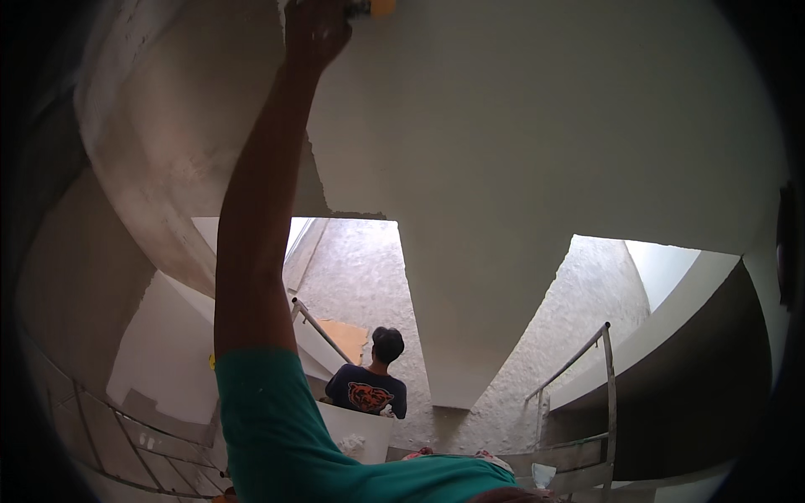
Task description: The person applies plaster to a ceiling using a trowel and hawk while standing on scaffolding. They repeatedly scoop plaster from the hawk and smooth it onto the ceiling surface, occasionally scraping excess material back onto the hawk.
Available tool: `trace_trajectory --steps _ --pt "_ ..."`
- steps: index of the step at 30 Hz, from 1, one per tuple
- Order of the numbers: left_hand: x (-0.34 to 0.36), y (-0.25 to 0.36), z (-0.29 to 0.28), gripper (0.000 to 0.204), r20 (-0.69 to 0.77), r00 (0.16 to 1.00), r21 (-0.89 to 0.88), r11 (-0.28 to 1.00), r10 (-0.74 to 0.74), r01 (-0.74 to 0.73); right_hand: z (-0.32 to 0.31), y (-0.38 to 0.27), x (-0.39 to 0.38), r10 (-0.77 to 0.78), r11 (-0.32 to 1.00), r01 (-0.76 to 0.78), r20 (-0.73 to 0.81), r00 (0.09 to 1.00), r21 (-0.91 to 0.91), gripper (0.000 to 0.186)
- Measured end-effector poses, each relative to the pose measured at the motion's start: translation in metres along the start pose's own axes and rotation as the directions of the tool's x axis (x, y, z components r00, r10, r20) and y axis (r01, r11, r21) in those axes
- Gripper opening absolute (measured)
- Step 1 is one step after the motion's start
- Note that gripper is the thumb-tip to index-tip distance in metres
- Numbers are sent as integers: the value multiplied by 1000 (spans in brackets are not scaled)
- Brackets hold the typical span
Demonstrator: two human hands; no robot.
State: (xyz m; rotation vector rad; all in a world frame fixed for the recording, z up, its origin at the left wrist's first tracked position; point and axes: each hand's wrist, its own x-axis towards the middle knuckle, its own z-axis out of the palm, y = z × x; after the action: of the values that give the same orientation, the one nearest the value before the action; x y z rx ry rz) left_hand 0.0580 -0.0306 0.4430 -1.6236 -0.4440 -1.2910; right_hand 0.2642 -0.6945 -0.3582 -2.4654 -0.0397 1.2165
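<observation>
My left arm, in a green sleeve, reaches up to the top edge of the view. There my left hand (317,33) is closed round a tool (381,7) with a dark part and an orange-yellow part. The upper edge cuts the tool off, so its exact kind does not show. It is close to a smooth grey plastered surface (503,126), which has a ragged edge beside my forearm. Rougher, browner plaster (193,142) lies to the left of that edge. My right hand is not in view.
Below, a person in a dark shirt (366,390) faces away beside a pale board (365,422). Metal scaffold rails (608,377) stand at right, with more bars (117,419) at lower left. A small whitish object (543,476) lies near my feet (495,459).
</observation>
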Motion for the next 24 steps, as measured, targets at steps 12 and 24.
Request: trace_trajectory --steps 12,24 --pt "95 30 28 58 197 972 107 989 -125 106 20 67 5 -42 993 47 -46 998 110 19" --pt "6 72 1 62 410 908 74 996 -82 57 12 104 12 -221 955 230 -69 973 186 17"
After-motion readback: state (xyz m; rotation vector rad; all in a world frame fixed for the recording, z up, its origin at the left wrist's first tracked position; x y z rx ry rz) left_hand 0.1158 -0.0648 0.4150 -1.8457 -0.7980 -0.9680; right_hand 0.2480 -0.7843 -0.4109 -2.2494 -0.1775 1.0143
